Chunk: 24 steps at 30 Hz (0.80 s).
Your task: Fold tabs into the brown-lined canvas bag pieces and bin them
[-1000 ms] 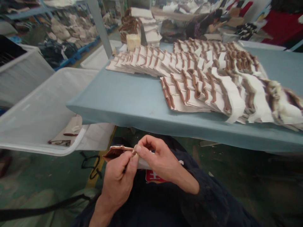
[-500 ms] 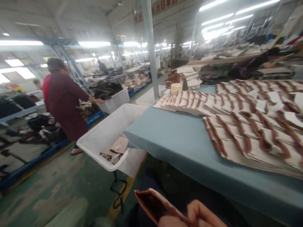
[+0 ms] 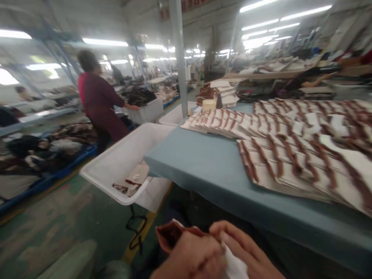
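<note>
Low in the head view, my left hand [image 3: 193, 254] is closed around a brown fabric piece [image 3: 168, 236] with a pale edge. Its far end gapes like a pocket, with a dark inside. My right hand [image 3: 242, 244] lies against the left one, its thumb and finger pinched at the near edge of the same piece. Beneath the right fingers hangs a white piece [image 3: 235, 264], paper or cloth; I cannot tell which. Motion blurs the fingertips, and my left hand hides the middle of the brown piece.
A blue-covered table [image 3: 197, 155] stands ahead, bearing overlapping rows of cream-and-brown pieces [image 3: 290, 162]. Left of it is a white bin [image 3: 107, 166] with a few pieces inside. A metal post [image 3: 178, 58] rises behind. A person [image 3: 101, 100] in dark red moves another cart [image 3: 151, 112].
My left hand has risen into fuller view over the brown piece, and the white piece now shows under my right hand. The person at left has moved rightward along with the cart.
</note>
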Each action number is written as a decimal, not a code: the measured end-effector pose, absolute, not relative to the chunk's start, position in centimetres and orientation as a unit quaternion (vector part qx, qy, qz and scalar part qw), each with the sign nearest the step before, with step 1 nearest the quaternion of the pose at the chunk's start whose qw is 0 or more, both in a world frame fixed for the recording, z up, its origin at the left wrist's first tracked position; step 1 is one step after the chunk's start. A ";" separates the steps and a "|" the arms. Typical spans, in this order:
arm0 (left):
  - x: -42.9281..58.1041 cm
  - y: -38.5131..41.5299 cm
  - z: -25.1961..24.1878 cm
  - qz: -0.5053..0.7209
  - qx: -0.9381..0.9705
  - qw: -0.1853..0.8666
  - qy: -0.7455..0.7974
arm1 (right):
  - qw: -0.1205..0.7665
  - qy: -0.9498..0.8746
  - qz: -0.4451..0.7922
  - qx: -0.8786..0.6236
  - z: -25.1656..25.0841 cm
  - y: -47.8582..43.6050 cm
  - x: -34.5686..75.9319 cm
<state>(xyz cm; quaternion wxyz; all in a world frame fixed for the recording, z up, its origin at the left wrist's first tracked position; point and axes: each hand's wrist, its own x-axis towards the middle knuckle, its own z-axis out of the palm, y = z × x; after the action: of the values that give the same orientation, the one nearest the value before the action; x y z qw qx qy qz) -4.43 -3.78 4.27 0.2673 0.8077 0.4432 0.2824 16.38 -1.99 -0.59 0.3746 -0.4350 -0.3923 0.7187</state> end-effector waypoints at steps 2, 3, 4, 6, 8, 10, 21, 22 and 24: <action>-4.5 -3.0 4.2 0.303 0.787 0.308 0.441 | 0.380 -0.443 0.685 -0.436 0.2 -0.8 17.8; -4.7 -2.6 4.1 0.312 0.772 0.323 0.449 | 0.387 -0.467 0.676 -0.418 0.4 -0.3 18.5; -4.8 -2.1 4.0 0.328 0.761 0.330 0.452 | 0.389 -0.481 0.670 -0.410 0.6 0.2 19.3; -5.2 -1.2 4.2 0.316 0.754 0.361 0.449 | 0.388 -0.502 0.653 -0.413 0.8 0.7 20.6; -5.4 -0.6 4.8 0.291 0.761 0.380 0.437 | 0.386 -0.533 0.620 -0.428 1.5 0.9 21.6; -5.3 -0.2 5.6 0.275 0.773 0.385 0.423 | 0.395 -0.584 0.575 -0.415 2.6 1.0 22.0; -4.2 0.1 7.7 0.260 0.843 0.330 0.336 | 0.389 -0.844 0.313 -0.198 4.3 4.1 18.6; -4.0 0.1 7.8 0.256 0.846 0.330 0.333 | 0.373 -0.853 0.300 -0.206 4.1 4.2 18.6; -3.8 0.2 7.9 0.252 0.845 0.340 0.326 | 0.329 -0.866 0.298 -0.231 4.0 4.1 19.1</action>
<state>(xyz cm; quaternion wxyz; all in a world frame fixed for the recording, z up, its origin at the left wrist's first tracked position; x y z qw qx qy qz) -3.77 0.19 7.91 0.3401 0.8451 0.3264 0.2523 19.09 4.10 4.01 0.3291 -0.2311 -0.8658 0.2979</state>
